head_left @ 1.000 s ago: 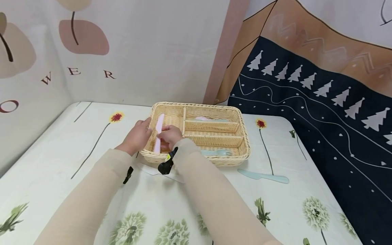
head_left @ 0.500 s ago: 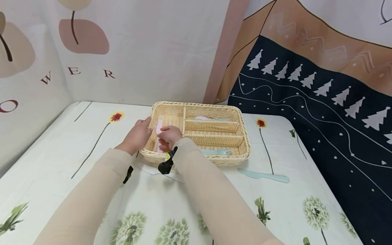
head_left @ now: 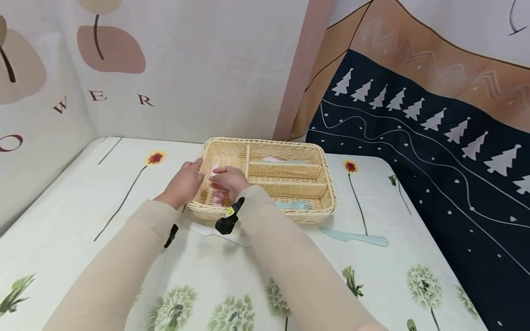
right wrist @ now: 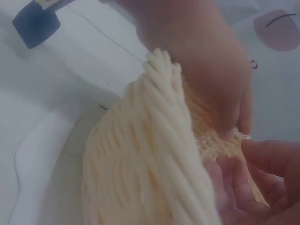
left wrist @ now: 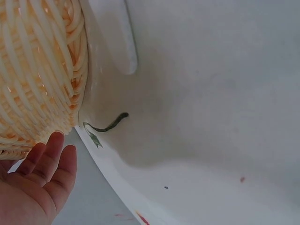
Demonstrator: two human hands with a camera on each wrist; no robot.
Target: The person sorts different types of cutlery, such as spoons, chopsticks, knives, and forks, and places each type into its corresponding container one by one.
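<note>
My left hand (head_left: pixel 186 184) holds the left rim of a woven cutlery basket (head_left: pixel 291 220). In the left wrist view several of its fingers (left wrist: pixel 56 161) lie spread against the basket's outer side; its thumb is hidden there. Inside the basket's left compartment lies a pale pink knife (head_left: pixel 217 201), partly covered by my right hand (head_left: pixel 232 180). The right hand hovers just over it with loosely bent fingers. Nothing shows between its thumb and fingers (right wrist: pixel 238 176) in the right wrist view.
A light blue fork (head_left: pixel 294 205) lies in the front right compartment, and pink and blue cutlery (head_left: pixel 285 161) in the back one. In front of the basket lies a white utensil (head_left: pixel 207 231), partly hidden by the right sleeve. A light blue knife (head_left: pixel 354 237) rests on the tablecloth to the right.
The pink knife has gone from raised and tilted in my right hand to lying on the compartment floor. My right fingers have let go of it. The left hand stays on the rim.
</note>
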